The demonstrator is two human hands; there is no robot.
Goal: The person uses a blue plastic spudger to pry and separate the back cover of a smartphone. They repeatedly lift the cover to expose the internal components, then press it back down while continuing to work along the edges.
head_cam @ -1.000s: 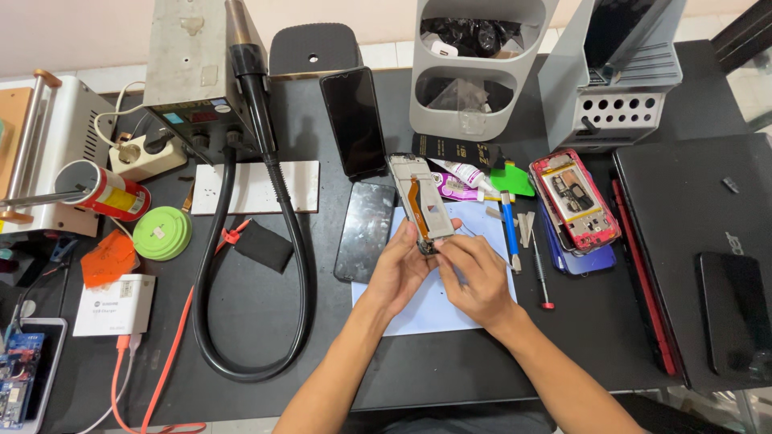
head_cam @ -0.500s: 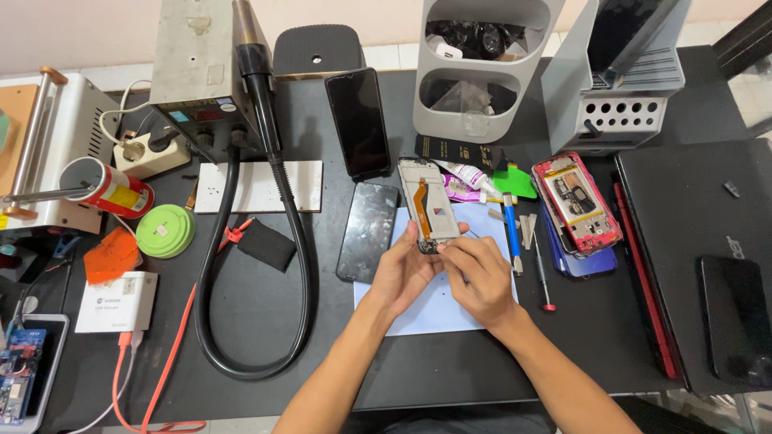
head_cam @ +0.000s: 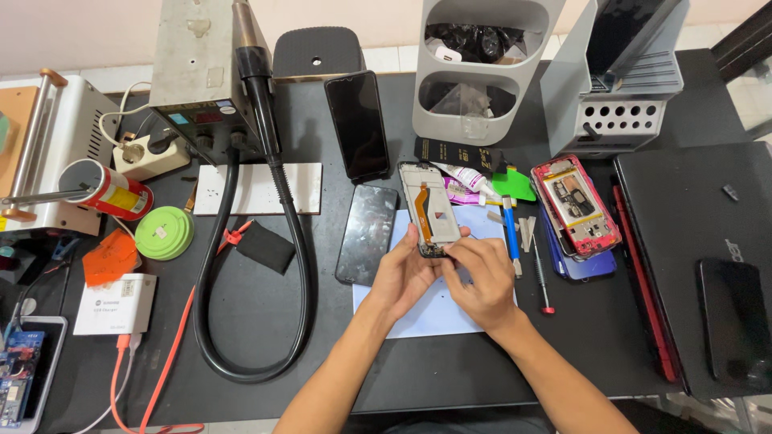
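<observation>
An opened phone frame [head_cam: 429,206] with an orange flex cable lies face down on a pale blue sheet [head_cam: 430,309] in the middle of the dark table. My left hand [head_cam: 404,275] grips its lower left edge. My right hand [head_cam: 481,276] pinches at the frame's bottom end, fingers closed on it. Whether a small part sits between those fingertips I cannot make out. A black phone panel [head_cam: 367,233] lies just left of the frame.
A hot-air station [head_cam: 199,60] with a thick black hose [head_cam: 299,265] stands at back left. A red opened phone [head_cam: 574,205], blue-handled tool [head_cam: 510,233], thin screwdriver [head_cam: 539,273], grey organiser [head_cam: 476,68], closed laptop [head_cam: 708,241], green round tin [head_cam: 164,232] and another black phone [head_cam: 359,124] surround the sheet.
Both hands stay on the bottom end of the phone frame. The camera view has shifted slightly; the fingers only adjust a little.
</observation>
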